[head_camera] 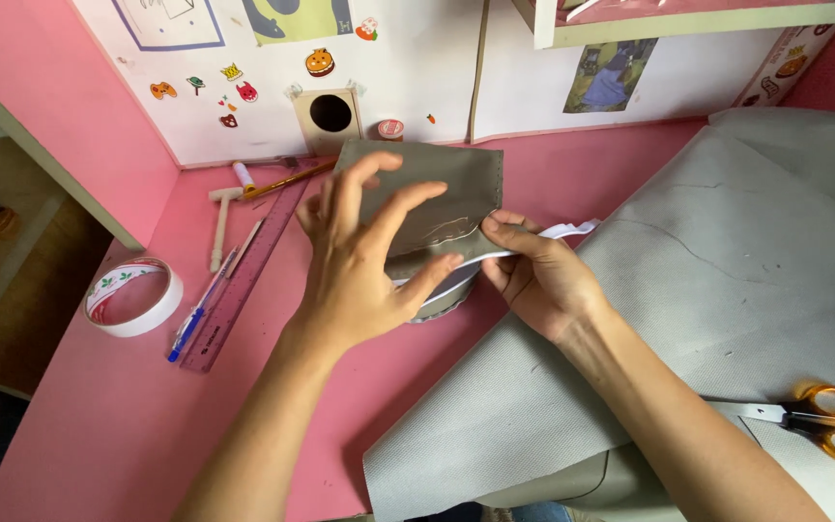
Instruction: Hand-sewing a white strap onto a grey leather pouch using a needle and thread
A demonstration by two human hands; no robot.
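While both hands (359, 261) pinch, grey fabric piece (437, 184) folds.

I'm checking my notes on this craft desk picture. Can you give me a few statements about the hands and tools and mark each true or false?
1. Both hands hold a grey fabric piece. True.
2. The scissors have blue handles. False: orange handles.
3. The tape roll lies left of the ruler. True.
4. The right hand holds the scissors. False: it pinches the fabric and a white strip.
5. The left hand has its fingers spread on the fabric. True.
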